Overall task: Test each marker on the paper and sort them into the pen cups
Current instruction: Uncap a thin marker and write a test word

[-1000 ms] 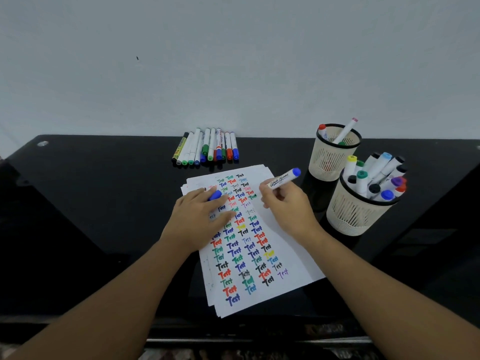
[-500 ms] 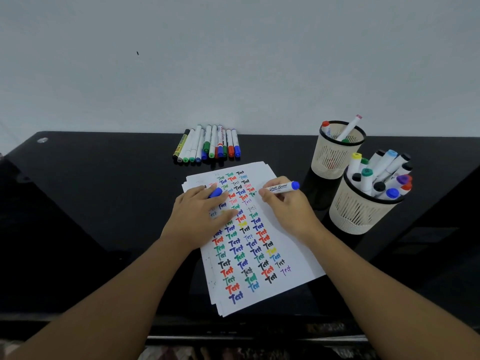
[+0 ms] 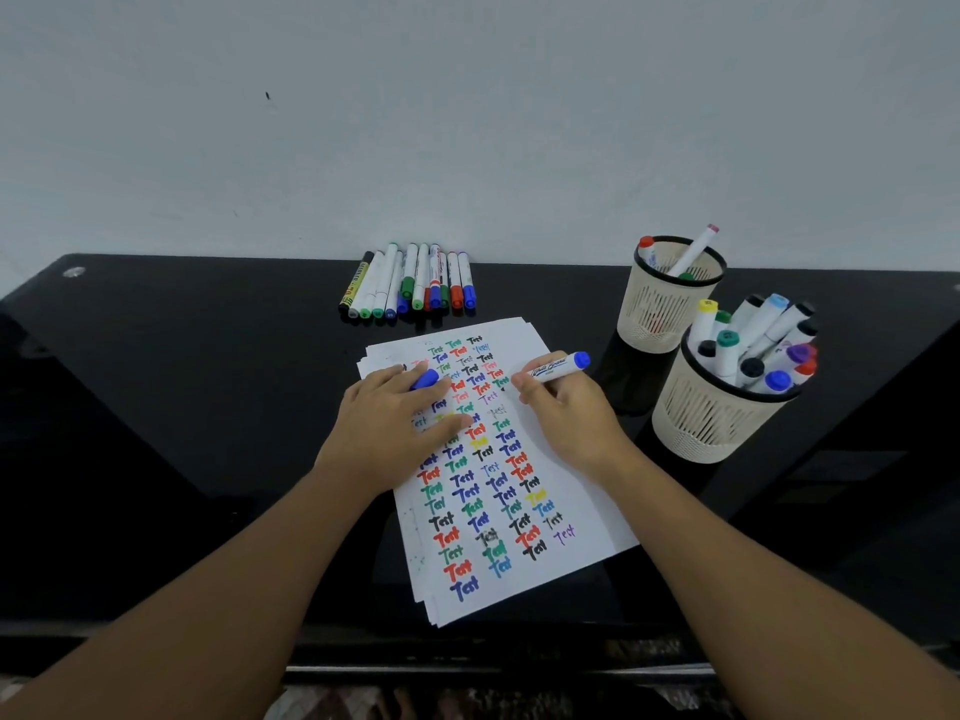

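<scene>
Marker (image 3: 558, 368) pinched in right hand (image 3: 569, 415), white barrel with blue end cap pointing away to the right, tip angled down at paper (image 3: 582, 511) near the upper right of the written columns; held like a pen, evidently for writing another test word. Whether the tip touches the sheet: cannot tell, hidden by the fingers. Left hand (image 3: 395, 426) pressed flat on the upper left of the sheets, fingers loosely bent over blue cap (image 3: 426, 379), pinning it and the stack alike, probably to stop the pages sliding under the stroke and to keep the cap ready for refitting.

Beyond the paper, row of untested markers (image 3: 408, 283) side by side at the back of black table (image 3: 182, 407), well apart from both hands. To the right, far cup (image 3: 670, 298) with a few markers, and near cup (image 3: 719, 407) crowded with many, just beside the right wrist. Nothing between hand and cups; only the near cup's packed contents likely to hinder dropping another in.
</scene>
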Available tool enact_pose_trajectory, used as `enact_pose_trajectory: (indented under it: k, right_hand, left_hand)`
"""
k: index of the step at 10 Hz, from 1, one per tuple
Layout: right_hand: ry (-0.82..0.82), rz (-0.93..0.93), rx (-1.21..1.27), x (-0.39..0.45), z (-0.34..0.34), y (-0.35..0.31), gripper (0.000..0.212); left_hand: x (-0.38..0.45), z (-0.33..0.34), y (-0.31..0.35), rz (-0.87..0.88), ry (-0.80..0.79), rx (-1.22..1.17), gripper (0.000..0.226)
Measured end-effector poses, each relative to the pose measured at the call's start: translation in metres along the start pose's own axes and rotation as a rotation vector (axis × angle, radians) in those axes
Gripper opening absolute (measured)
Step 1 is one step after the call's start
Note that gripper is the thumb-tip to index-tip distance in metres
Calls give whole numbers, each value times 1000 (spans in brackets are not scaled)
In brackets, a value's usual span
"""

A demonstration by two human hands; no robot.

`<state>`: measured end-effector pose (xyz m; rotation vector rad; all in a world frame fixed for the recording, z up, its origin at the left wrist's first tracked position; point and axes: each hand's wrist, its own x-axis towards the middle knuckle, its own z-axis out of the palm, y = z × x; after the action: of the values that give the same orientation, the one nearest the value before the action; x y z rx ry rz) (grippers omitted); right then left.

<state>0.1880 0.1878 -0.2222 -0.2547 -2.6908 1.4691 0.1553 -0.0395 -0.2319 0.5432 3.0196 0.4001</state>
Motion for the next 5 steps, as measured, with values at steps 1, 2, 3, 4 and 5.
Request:
enact_pose_trajectory:
  k: [1, 2, 3, 4, 5]
  right_hand:
    - [-9, 7, -18, 0, 0, -1, 34]
    - [-32, 20, -21, 0, -1, -2, 33]
    - [-21, 15, -39, -1, 0, -3, 32]
    - [11, 29, -58, -2, 0, -2, 34]
    - [4, 28, -67, -1, 0, -4, 35]
  left_hand:
    - [0, 0, 0, 1, 1, -1, 80]
    - [0, 0, 0, 0, -2, 0, 80]
    - [0, -1, 1, -2, -8, 2, 81]
    - [0, -1, 1, -3, -10, 4, 78]
    - [0, 1, -1, 0, -1, -3, 79]
